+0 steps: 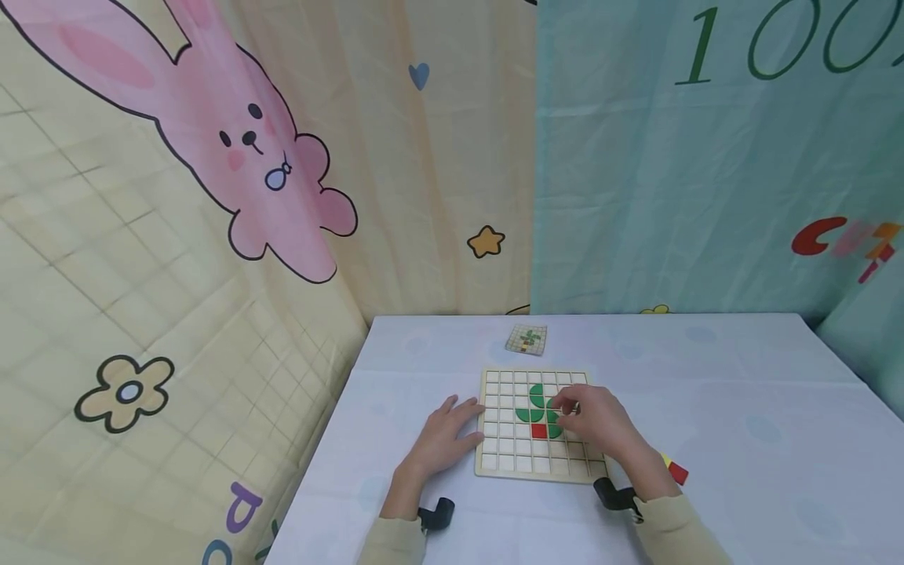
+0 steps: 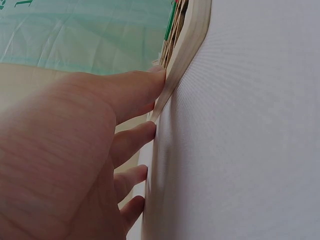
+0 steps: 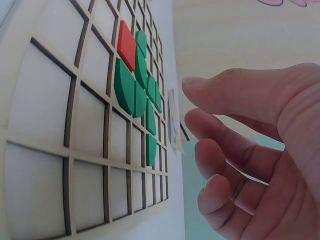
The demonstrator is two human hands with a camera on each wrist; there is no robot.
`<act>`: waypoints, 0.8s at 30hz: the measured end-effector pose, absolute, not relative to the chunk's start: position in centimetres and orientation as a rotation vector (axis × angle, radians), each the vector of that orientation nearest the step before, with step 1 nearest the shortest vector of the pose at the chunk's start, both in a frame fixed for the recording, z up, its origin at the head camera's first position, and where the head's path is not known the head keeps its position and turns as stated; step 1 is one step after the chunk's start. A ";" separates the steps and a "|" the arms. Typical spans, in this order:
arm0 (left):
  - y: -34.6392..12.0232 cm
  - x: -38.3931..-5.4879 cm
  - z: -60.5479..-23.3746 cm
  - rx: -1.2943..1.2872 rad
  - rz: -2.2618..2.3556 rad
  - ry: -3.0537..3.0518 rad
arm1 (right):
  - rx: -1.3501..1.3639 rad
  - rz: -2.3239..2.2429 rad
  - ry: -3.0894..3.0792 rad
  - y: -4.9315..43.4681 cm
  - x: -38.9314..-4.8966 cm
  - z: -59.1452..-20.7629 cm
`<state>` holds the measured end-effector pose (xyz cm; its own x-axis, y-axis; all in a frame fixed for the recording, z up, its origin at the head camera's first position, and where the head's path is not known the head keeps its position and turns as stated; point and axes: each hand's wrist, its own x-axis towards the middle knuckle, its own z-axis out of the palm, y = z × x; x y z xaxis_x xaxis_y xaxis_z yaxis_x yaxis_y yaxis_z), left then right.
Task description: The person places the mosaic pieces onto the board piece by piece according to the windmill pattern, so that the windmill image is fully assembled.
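A wooden grid board point(image 1: 508, 466) lies on the table, with several green rounded pieces point(image 1: 537, 395) and one red square piece point(image 1: 539, 431) set in its cells. My left hand point(image 1: 443, 441) touches the board's left edge with thumb and fingertips, fingers spread. In the left wrist view those fingertips meet the board's wooden side point(image 2: 186, 52). Over the right part of the pattern hovers my right hand point(image 1: 599, 420), fingers bent loosely. The right wrist view shows nothing between its thumb and fingers, which stand apart from the green pieces point(image 3: 125, 89). Some green is hidden behind this hand in the head view.
A small card point(image 1: 526, 340) with a printed grid pattern lies behind the board. Red and yellow pieces point(image 1: 678, 472) lie beside my right wrist, partly covered by it. Patterned curtains point(image 1: 438, 173) hang behind and left of the white table point(image 1: 763, 486).
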<state>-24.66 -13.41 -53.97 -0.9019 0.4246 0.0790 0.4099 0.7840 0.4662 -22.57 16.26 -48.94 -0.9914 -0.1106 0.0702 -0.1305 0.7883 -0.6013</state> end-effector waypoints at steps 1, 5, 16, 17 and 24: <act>-13.4 -24.7 -53.9 0.688 0.757 2.938 | 0.189 0.994 -2.941 16.4 -22.5 -48.9; -13.4 -24.7 -53.8 0.690 0.759 2.937 | 0.180 0.997 -2.939 16.9 -22.1 -48.7; -13.5 -24.7 -53.8 0.706 0.746 2.943 | 0.177 0.963 -2.946 18.4 -21.2 -48.2; -13.5 -24.7 -53.8 0.709 0.744 2.942 | 0.176 0.958 -2.946 18.5 -21.1 -48.2; -13.5 -24.7 -53.8 0.737 0.756 2.946 | 0.159 0.922 -2.962 19.7 -20.7 -48.3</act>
